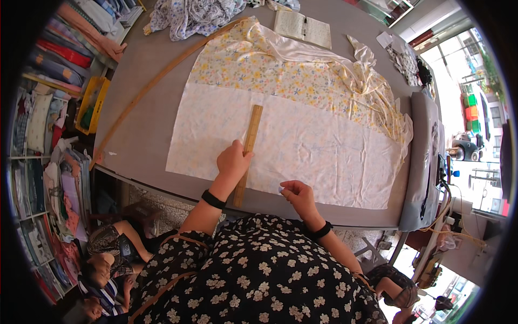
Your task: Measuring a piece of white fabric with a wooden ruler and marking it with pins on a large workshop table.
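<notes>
A short wooden ruler [253,128] lies across the near edge of a floral fabric [283,75], its lower end over the bare tabletop. My left hand [233,159] grips the ruler along its middle. The fabric's pale wrong side [332,162] faces up on the near part, while the yellow floral print shows on the far part. Close to the near fabric edge, my right hand [300,196] pinches a small pale piece of chalk [280,189] between thumb and fingers. Faint lines mark the pale side.
A long curved wooden stick [149,86] lies along the table's left. An open notebook [303,28] and crumpled printed cloth [194,18] lie at the far side. A grey padded roll [421,162] borders the right. Fabric shelves [48,158] stand left; people sit behind me.
</notes>
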Demonstrator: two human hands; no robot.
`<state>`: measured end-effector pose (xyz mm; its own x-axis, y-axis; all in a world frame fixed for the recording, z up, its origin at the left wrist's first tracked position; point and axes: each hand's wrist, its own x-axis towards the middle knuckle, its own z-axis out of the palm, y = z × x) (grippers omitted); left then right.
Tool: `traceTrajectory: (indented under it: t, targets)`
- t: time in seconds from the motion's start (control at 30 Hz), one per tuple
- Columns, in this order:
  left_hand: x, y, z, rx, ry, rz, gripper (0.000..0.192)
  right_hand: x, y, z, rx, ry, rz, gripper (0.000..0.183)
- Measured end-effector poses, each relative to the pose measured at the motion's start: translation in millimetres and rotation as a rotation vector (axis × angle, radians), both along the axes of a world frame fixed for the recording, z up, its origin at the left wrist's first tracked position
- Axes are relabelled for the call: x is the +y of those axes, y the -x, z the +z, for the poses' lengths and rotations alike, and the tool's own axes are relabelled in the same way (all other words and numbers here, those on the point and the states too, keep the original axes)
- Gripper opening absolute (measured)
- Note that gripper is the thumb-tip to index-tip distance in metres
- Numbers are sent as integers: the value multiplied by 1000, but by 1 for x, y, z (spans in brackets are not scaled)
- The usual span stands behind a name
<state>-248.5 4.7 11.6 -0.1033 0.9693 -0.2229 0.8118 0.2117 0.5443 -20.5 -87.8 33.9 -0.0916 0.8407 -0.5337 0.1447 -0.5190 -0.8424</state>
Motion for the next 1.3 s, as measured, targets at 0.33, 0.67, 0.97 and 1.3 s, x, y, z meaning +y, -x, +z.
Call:
traceTrajectory:
  t: [0.33, 0.67, 0.97, 1.3]
  targets:
    - [2, -1, 15, 66, 37, -59, 31, -1, 1, 2, 3, -2, -1, 18]
    - [6, 1, 19, 75, 30, -50, 33, 0, 0, 1, -3, -1, 17, 19]
    - [3, 4, 8, 49, 18, -15, 35, 0, 0, -2, 5, -2, 14, 19]
    - [3, 4, 5, 33, 9, -42, 34, 2, -4, -9, 5, -28, 40, 20]
